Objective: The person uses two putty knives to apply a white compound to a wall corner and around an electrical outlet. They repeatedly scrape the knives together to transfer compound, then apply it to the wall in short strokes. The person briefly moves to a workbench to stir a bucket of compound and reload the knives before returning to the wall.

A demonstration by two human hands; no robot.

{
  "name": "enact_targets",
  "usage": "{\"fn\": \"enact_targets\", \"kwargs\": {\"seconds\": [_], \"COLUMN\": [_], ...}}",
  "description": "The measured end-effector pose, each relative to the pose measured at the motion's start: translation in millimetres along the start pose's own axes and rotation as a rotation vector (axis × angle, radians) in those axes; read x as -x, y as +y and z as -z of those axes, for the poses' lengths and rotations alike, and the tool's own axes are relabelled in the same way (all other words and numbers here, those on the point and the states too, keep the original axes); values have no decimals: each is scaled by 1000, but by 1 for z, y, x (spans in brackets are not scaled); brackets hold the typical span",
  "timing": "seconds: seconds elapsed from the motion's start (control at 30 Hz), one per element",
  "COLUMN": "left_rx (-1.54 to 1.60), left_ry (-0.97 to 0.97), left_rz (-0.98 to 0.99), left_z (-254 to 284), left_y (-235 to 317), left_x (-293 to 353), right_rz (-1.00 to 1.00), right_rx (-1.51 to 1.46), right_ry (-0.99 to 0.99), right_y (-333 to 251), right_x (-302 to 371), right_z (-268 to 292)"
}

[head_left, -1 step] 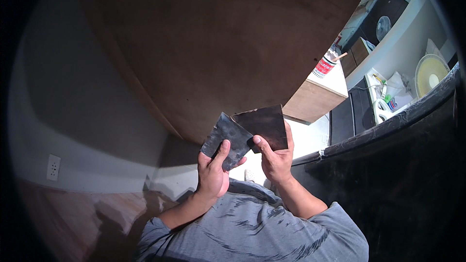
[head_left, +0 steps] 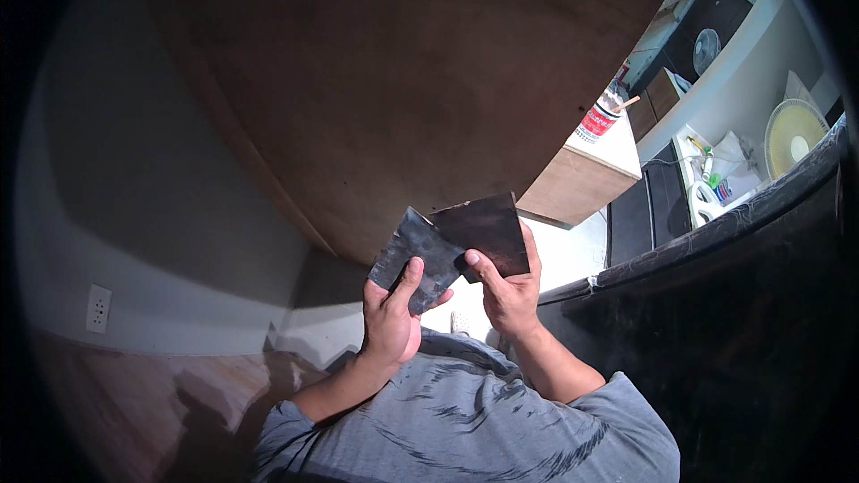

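My left hand [head_left: 392,322] is closed around a thin, flat, dark grey rectangular piece [head_left: 413,246], with the thumb pressed across its face. This piece is scuffed, and its left edge looks chipped. In my right hand [head_left: 507,295] is a similar dark brown flat piece [head_left: 488,233], with the thumb on its front and fingers behind. The two pieces tilt toward each other, and the inner edge of the grey one overlaps the brown one in view. What they are made of I cannot make out.
A large brown wooden panel [head_left: 403,63] rises close in front. Right of it, a wooden box [head_left: 586,183] bears a red and white can [head_left: 598,121] with a stick in it. A black panel [head_left: 707,349] stands at my right. A grey wall with a socket [head_left: 98,309] is at left.
The dark brown piece in my right hand has shifted very slightly to the left. Both grips stay the same.
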State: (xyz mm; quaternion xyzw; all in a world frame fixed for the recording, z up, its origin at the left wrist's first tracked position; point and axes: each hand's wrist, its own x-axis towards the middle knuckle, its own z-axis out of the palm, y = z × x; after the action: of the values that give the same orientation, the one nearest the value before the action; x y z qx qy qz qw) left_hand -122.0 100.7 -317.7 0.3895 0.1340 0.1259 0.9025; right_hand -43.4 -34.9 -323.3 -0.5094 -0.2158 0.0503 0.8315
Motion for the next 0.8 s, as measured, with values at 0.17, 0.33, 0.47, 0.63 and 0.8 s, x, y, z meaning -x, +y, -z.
{"fn": "enact_targets", "kwargs": {"seconds": [0.17, 0.33, 0.47, 0.63, 0.8], "left_rx": [-55, -128, -153, -123, -165], "left_ry": [24, 5, -4, 23, 26], "left_rz": [-10, -13, 13, -20, -117], "left_z": [2, 5, 11, 7, 20], "left_y": [3, 10, 12, 25, 42], "left_x": [1, 3, 4, 2, 0], "right_rz": [-184, -366, -510, -703, -536], "right_rx": [150, 283, 406, 593, 98], "right_ry": [-180, -363, -451, -776, -117], "right_y": [-19, -38, -47, -54, -23], "right_x": [-1, 2, 2, -4, -3], "right_z": [9, 8, 7, 17, 50]}}
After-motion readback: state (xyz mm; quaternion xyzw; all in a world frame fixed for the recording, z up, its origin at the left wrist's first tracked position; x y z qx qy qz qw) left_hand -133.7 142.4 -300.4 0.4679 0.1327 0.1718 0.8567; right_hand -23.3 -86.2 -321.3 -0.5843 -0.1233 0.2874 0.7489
